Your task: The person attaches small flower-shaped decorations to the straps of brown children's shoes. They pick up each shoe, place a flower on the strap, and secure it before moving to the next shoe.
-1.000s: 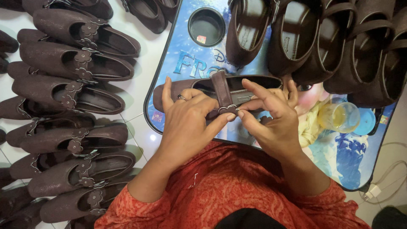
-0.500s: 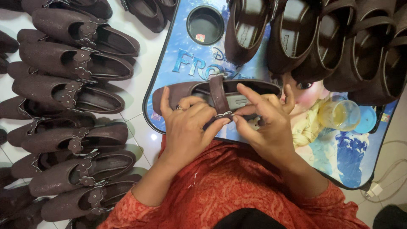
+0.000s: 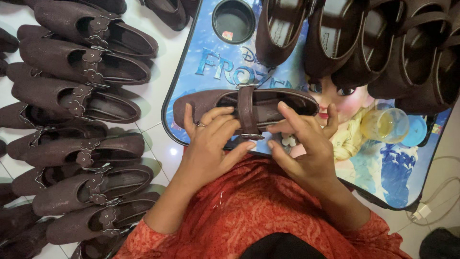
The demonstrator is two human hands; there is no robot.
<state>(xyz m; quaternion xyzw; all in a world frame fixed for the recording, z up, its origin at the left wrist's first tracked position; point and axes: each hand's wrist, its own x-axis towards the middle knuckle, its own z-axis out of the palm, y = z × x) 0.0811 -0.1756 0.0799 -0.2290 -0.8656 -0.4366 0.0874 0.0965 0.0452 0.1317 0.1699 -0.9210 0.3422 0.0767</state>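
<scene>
A dark brown strap shoe [image 3: 206, 101] lies sideways on a blue picture-printed tray table [image 3: 206, 57], toe to the left. My left hand [image 3: 211, 148] grips its near side, thumb and fingers at the strap's [image 3: 247, 110] lower end, a ring on one finger. From the right, my right hand [image 3: 304, 148] holds the shoe's near edge, fingers resting over the opening beside the strap. A small metal buckle sits at the strap's far end.
Several finished brown shoes with flower trim [image 3: 86, 62] lie in rows on the white tiled floor at left. More brown shoes [image 3: 383, 48] stand along the table's far right. A round cup hole [image 3: 233, 20], a yellowish plastic cup [image 3: 385, 123] and a white cable [image 3: 438, 192] are nearby.
Both hands have slid down toward the strap's near end; the strap now lies flat across the shoe, and the shoe has shifted slightly left.
</scene>
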